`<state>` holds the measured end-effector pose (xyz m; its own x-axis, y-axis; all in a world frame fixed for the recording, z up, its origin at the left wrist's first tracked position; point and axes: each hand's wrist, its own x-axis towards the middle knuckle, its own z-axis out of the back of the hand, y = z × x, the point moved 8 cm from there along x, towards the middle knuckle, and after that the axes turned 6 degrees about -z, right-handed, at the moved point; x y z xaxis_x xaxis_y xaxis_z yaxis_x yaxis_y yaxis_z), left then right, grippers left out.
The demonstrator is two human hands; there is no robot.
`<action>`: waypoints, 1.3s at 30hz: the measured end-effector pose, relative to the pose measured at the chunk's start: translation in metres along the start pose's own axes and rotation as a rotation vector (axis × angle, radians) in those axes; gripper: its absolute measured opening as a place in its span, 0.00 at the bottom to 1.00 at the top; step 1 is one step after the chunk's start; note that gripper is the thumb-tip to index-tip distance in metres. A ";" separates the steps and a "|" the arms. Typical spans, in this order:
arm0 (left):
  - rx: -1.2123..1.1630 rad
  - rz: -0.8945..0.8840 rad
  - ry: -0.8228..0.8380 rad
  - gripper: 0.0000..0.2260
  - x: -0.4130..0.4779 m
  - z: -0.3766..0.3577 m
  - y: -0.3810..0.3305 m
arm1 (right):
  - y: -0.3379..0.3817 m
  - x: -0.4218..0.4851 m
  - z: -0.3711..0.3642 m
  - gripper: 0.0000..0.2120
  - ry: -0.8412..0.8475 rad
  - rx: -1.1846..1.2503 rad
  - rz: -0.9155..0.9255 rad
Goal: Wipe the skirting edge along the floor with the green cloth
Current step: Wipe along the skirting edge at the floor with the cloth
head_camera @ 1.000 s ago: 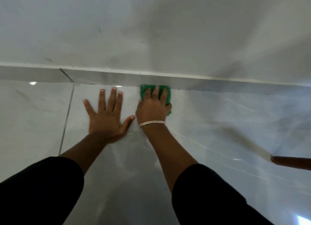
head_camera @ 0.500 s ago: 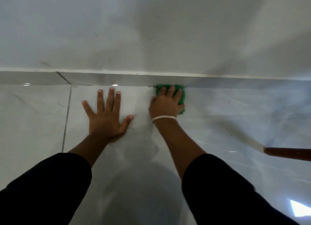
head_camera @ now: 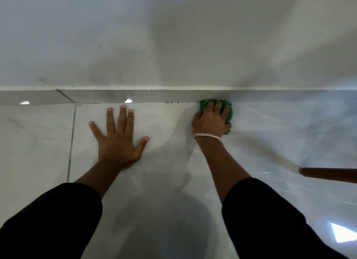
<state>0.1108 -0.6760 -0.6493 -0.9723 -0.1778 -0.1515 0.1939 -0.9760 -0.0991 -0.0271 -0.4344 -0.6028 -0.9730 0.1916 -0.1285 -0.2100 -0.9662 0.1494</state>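
The green cloth (head_camera: 229, 113) is bunched under my right hand (head_camera: 211, 120), pressed into the corner where the glossy grey skirting (head_camera: 154, 96) meets the floor. My fingers cover most of the cloth; only its top and right edges show. A thin bracelet circles that wrist. My left hand (head_camera: 117, 138) lies flat on the pale floor tile with fingers spread, holding nothing, its fingertips just short of the skirting. Small dark specks sit along the skirting's bottom edge just left of the cloth.
A white wall (head_camera: 173, 36) rises above the skirting. A brown wooden pole (head_camera: 328, 173) lies on the floor at the right edge. A tile joint (head_camera: 71, 142) runs toward the skirting left of my left hand. Both forearms wear dark sleeves.
My right hand has slid the green cloth to the right along the skirting's base, widening the gap to my left hand. The left hand has stayed planted flat.
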 end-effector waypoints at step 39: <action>-0.003 -0.006 0.008 0.41 -0.002 0.001 -0.001 | 0.144 -0.073 -0.023 0.18 0.100 -0.238 0.591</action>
<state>0.1121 -0.6748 -0.6482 -0.9723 -0.1713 -0.1588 0.1889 -0.9766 -0.1028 0.0159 -0.5913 -0.5945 -0.9019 -0.3908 -0.1837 0.3971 -0.9178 0.0030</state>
